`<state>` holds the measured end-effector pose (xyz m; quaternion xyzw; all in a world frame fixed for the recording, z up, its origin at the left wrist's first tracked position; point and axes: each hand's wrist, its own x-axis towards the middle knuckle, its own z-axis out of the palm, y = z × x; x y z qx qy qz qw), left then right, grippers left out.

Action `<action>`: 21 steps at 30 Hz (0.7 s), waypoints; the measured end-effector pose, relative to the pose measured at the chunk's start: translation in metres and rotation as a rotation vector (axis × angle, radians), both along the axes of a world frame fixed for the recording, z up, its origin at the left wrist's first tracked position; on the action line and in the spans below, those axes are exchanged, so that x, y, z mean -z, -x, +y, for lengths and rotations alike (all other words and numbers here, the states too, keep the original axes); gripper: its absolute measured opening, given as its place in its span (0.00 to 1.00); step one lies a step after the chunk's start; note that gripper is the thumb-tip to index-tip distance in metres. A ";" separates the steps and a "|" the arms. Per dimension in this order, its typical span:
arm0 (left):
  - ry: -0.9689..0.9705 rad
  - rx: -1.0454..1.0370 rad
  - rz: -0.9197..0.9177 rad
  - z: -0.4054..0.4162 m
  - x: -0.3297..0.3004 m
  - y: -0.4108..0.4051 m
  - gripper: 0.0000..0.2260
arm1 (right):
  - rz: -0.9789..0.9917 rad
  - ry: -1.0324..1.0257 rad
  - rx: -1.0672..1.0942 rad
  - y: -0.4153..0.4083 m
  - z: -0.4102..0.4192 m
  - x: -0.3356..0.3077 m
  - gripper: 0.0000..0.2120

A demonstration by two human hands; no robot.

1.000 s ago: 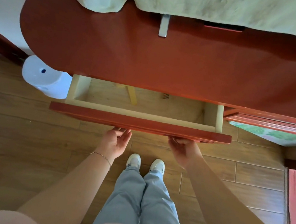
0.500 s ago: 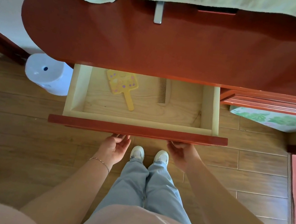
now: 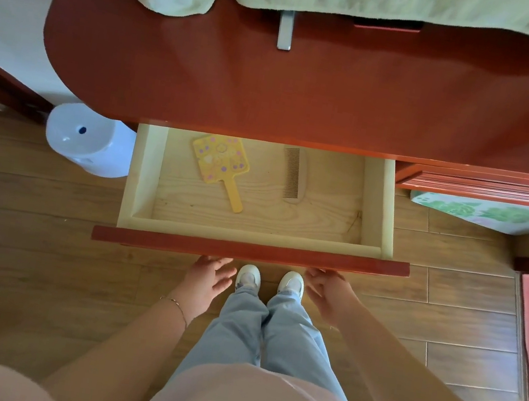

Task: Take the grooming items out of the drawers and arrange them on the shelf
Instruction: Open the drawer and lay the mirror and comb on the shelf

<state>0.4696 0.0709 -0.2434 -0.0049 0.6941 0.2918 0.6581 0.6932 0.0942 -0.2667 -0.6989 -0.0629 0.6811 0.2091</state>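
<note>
Drawer (image 3: pixel 253 229) stood pulled out. Inside it lay 2 grooming items, a yellow hand mirror (image 3: pixel 219 160) and a comb (image 3: pixel 294 179) apart. Left hand (image 3: pixel 207 279) and right hand (image 3: pixel 328 293) hung slack, empty, just below its front. Next likely: reaching in to pick 1 up.

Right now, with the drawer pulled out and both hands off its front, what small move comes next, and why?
Probably reach the right hand over the drawer front for the comb. Both it and the left hand are open and empty, and comb and yellow paddle brush lie exposed and apart.
</note>
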 end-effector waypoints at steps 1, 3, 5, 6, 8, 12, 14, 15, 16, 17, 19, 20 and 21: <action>0.011 0.118 0.058 0.000 -0.001 0.002 0.15 | -0.052 -0.015 -0.115 0.001 -0.002 -0.005 0.18; -0.043 0.371 0.134 -0.003 -0.011 0.004 0.14 | -0.136 -0.048 -0.382 0.005 -0.005 -0.021 0.19; -0.155 0.733 0.215 -0.008 -0.026 0.008 0.15 | -0.187 -0.085 -0.641 0.011 -0.006 -0.040 0.22; -0.240 0.901 0.255 -0.010 -0.034 0.009 0.15 | -0.199 -0.113 -0.757 0.014 -0.005 -0.051 0.22; -0.406 1.026 0.303 -0.012 -0.057 0.008 0.13 | -0.227 -0.207 -0.961 0.018 -0.003 -0.073 0.21; -0.667 0.984 0.358 0.016 -0.110 0.003 0.11 | -0.322 -0.440 -1.145 0.023 0.010 -0.125 0.15; -0.801 1.042 0.532 0.036 -0.119 0.003 0.12 | -0.371 -0.577 -1.124 0.026 0.019 -0.144 0.13; -0.856 1.091 0.650 0.047 -0.120 0.005 0.13 | -0.426 -0.661 -1.115 0.028 0.025 -0.149 0.13; -0.889 1.138 0.764 0.057 -0.117 0.007 0.14 | -0.489 -0.745 -1.121 0.028 0.032 -0.150 0.13; -0.874 1.188 0.855 0.066 -0.114 0.010 0.14 | -0.549 -0.805 -1.151 0.028 0.040 -0.148 0.14; -0.747 1.308 0.972 0.077 -0.102 0.018 0.15 | -0.641 -0.772 -1.289 0.028 0.058 -0.139 0.16; -0.680 1.373 1.001 0.078 -0.094 0.021 0.14 | -0.663 -0.687 -1.374 0.027 0.065 -0.134 0.18; -0.625 1.433 1.015 0.077 -0.088 0.024 0.14 | -0.671 -0.601 -1.445 0.026 0.071 -0.128 0.19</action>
